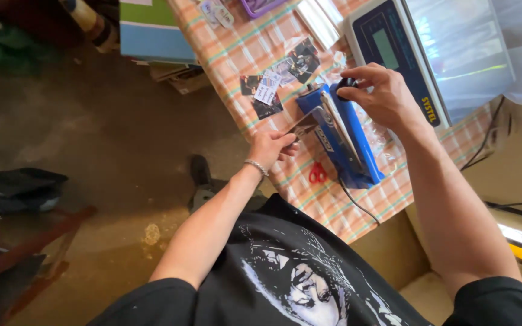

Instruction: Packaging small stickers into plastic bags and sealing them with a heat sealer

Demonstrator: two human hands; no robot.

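One blue heat sealer lies on the checked tablecloth, its arm lowered; everything else is placed from it. The right hand rests on the far end of the sealer, fingers curled down over its one black knob; the left hand sits just beside the sealer's near left edge, thumb and fingers pinching one small packet whose other end lies under the sealer's arm. One pair of red scissors lies just left of the sealer's near end; one weighing scale stands close to its right; several small dark packets, about four, lie scattered beyond its far left; one black cord leaves its near end.
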